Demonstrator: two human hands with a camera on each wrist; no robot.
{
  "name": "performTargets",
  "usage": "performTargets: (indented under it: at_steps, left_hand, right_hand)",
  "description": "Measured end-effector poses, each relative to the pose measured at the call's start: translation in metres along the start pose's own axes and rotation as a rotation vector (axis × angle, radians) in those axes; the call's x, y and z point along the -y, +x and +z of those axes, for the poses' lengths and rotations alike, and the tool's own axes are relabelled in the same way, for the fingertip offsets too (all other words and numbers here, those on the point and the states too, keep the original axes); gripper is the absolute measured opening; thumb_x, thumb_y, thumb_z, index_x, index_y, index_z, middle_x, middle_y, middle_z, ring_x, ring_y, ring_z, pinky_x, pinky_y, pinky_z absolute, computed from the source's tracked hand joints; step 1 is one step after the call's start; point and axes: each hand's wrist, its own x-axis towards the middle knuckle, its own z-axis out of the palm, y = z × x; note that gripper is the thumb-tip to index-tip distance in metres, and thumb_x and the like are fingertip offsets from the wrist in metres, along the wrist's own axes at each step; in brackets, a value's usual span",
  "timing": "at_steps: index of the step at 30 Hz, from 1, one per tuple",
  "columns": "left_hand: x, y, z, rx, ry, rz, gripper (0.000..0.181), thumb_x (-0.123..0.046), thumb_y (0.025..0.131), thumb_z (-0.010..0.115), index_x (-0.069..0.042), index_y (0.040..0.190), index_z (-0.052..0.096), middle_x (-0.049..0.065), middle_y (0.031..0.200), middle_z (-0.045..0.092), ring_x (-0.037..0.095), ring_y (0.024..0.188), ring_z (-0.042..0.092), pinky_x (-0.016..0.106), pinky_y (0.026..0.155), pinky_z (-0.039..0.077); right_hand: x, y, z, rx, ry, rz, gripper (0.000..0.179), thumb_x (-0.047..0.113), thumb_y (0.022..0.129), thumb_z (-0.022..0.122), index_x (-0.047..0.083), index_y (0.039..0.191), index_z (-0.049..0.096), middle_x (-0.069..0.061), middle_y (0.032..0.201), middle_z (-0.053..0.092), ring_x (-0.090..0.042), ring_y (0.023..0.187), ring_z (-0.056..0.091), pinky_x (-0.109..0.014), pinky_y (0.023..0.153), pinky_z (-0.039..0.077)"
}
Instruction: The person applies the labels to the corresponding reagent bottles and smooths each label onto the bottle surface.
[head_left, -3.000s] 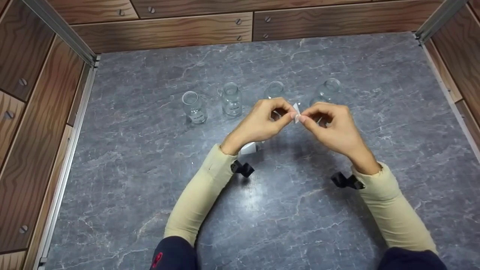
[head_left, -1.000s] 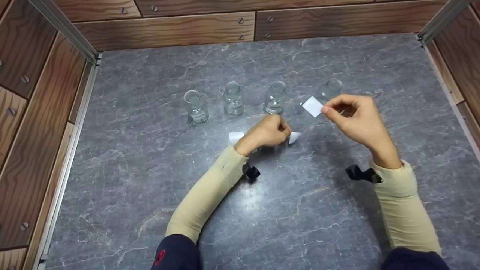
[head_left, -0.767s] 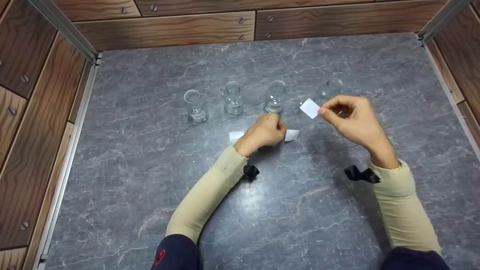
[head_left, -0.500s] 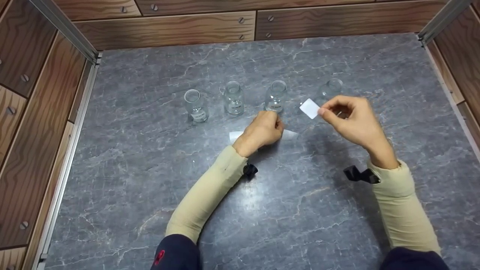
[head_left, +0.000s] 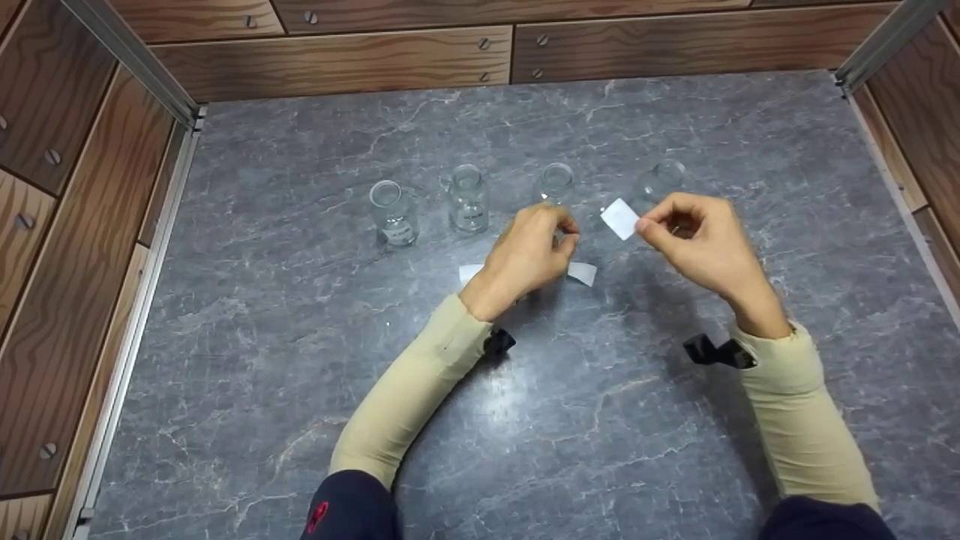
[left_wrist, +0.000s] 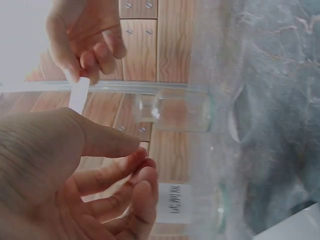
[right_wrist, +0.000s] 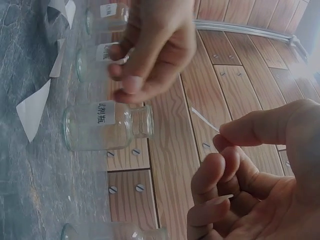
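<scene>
My right hand [head_left: 705,240] pinches a small white square label [head_left: 620,219] by its corner between thumb and forefinger; in the right wrist view the label [right_wrist: 204,119] shows nearly edge-on. Just in front of the third glass bottle [head_left: 556,178] hovers my left hand [head_left: 529,251], fingers loosely curled, thumb near the forefinger, nothing visible between them. Beneath that hand lies a white paper strip [head_left: 583,273], its middle hidden and its right end curling up. A fourth bottle [head_left: 666,178], with no label visible, stands behind the right hand.
To the left stand two more clear bottles, the leftmost bottle [head_left: 394,217] and its neighbour [head_left: 469,201], both bearing printed white labels. All the bottles are uncapped, in a row on the grey marbled table [head_left: 300,337]. Wood-patterned walls [head_left: 330,60] enclose the table.
Three seconds ago both hands met at a white piece. The right hand then drew right with the label; the left hand went down to the strip and has now lifted off it, towards the third bottle.
</scene>
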Motion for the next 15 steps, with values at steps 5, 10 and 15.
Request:
performTargets:
  at_steps: [5,10,15]
  left_hand:
    - [-0.011,-0.008,-0.002,-0.127,0.059,0.106,0.014,-0.020,0.102,0.072,-0.013,0.111,0.079,0.000,0.108,0.071,0.012,0.084,0.066,0.021,0.067,0.053]
    - [-0.020,-0.014,-0.001,-0.273,0.130,0.227,0.014,-0.023,0.100,0.075,-0.014,0.108,0.079,-0.001,0.106,0.072,0.011,0.084,0.067,0.021,0.067,0.054]
    - [-0.025,-0.016,0.004,-0.354,0.220,0.306,0.015,-0.027,0.097,0.078,-0.016,0.107,0.078,-0.004,0.109,0.072,0.011,0.086,0.067,0.022,0.066,0.055]
  right_hand:
    - [-0.001,0.002,0.005,-0.030,0.120,0.004,0.009,-0.001,0.096,0.072,-0.008,0.091,0.074,0.005,0.075,0.070,-0.007,0.060,0.059,-0.019,0.050,0.047]
    - [-0.002,0.004,0.012,-0.081,0.235,-0.014,0.010,-0.010,0.094,0.066,-0.012,0.088,0.073,0.002,0.067,0.063,-0.007,0.054,0.051,-0.019,0.044,0.037]
    - [-0.002,0.004,0.018,-0.118,0.298,-0.021,0.013,-0.014,0.093,0.061,-0.013,0.086,0.072,-0.001,0.066,0.062,-0.010,0.053,0.049,-0.022,0.045,0.035]
